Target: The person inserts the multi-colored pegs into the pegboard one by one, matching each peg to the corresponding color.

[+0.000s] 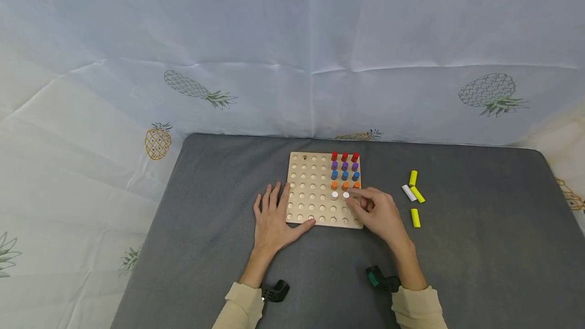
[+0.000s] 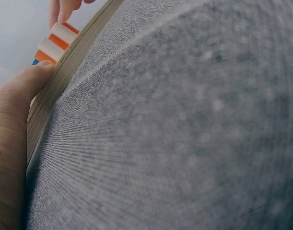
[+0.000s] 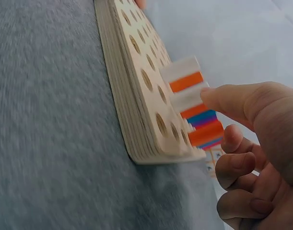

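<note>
A square wooden pegboard (image 1: pixel 301 192) lies on the grey cloth. My left hand (image 1: pixel 272 222) is spread along its left edge, thumb at the front edge. In the left wrist view that thumb (image 2: pixel 41 69) rests against the board's rim. My right hand (image 1: pixel 378 213) pinches a white peg (image 1: pixel 346 195) standing in a hole; in the right wrist view the thumb (image 3: pixel 228 98) touches this peg and hides the index finger. Another white peg (image 1: pixel 334 195) stands to its left. Behind are rows of orange (image 1: pixel 334 186), blue (image 1: pixel 334 175), purple (image 1: pixel 334 165) and red pegs (image 1: pixel 334 156).
Right of the board lie three loose yellow pegs (image 1: pixel 415 218) and one white peg (image 1: pixel 409 193) on the grey cloth (image 1: pixel 480 248). A pale curtain with pineapple prints (image 1: pixel 292 100) hangs behind the table. Black devices (image 1: pixel 275 291) are worn on both wrists.
</note>
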A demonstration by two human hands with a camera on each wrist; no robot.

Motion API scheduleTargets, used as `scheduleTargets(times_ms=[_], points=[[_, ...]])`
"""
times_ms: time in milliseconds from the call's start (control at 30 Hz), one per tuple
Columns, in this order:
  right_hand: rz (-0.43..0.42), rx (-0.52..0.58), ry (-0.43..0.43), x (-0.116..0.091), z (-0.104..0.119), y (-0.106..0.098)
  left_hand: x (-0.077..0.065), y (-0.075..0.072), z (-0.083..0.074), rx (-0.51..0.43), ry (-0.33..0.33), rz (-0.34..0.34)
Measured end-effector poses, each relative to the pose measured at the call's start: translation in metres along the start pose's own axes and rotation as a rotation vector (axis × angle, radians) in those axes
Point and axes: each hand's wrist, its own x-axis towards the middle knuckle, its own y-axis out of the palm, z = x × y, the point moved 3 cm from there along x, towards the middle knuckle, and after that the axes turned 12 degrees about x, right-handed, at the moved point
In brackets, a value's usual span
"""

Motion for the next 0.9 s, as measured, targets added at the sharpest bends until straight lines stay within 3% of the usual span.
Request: scheduleTargets(times_ms=[567, 900], points=[[-0.293, -0.021, -0.026, -0.009, -0.021, -0.048, 0.0, 0.001, 0.001, -0.003, 0.013, -0.029], [-0.378, -0.036, -0.017, -0.012, -0.039, -0.063, 0.001, 0.002, 0.001, 0.002, 0.009, -0.011]])
